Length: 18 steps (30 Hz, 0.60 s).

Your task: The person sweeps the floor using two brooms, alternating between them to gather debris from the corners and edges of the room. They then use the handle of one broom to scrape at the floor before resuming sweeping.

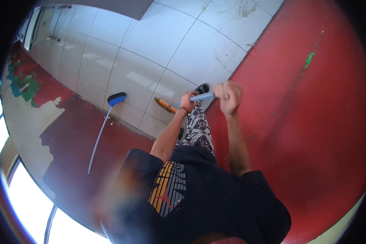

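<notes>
A light grey-blue handle [202,97] spans the gap between my two hands, above a sandalled foot. At its left end, my left hand [187,101] has its fingers closed around it. The other end meets my right hand [229,96], which is closed on it and slightly blurred. Past my left hand, an orange piece [165,105] with a yellowish tip slants up to the left over the tiles. Whether it joins the handle is hidden by the hand.
A blue broom [117,98] with a long pale stick lies to the left, its head against the light tiles [150,40]. Red painted surface [313,122] covers the right side. Peeling paint [26,87] shows at far left, with bright windows [28,199] below.
</notes>
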Motion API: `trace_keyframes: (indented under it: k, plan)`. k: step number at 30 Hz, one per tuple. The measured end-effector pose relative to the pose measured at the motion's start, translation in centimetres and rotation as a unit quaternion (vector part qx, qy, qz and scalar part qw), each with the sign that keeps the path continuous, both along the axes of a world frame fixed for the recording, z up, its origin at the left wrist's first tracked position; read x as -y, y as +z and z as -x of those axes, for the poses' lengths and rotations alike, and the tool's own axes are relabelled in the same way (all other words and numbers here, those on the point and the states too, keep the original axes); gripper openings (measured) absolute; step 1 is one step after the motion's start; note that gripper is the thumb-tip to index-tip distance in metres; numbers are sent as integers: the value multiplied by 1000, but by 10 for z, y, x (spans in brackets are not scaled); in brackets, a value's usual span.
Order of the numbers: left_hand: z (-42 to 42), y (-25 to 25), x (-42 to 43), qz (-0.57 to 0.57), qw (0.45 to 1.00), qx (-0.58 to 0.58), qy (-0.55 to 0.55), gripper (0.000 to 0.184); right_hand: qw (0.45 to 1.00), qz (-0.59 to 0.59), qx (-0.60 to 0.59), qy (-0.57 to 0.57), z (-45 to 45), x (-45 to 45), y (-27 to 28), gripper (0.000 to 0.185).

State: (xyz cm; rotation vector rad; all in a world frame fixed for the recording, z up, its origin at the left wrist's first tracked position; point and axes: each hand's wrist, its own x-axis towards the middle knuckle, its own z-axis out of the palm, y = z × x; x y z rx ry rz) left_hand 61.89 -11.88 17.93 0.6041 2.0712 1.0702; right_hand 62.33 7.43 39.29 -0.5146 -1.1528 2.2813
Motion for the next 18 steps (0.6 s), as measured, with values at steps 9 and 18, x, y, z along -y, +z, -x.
trace_keyframes:
  k: [9, 18]
  plan:
    - [69, 62, -110, -143, 979, 70, -127, 26, 975, -221, -16, -35, 30, -19, 112, 27]
    - [121, 60, -106, -228, 947, -4, -228, 14, 931, -360, 31, -57, 70, 65, 149, 33]
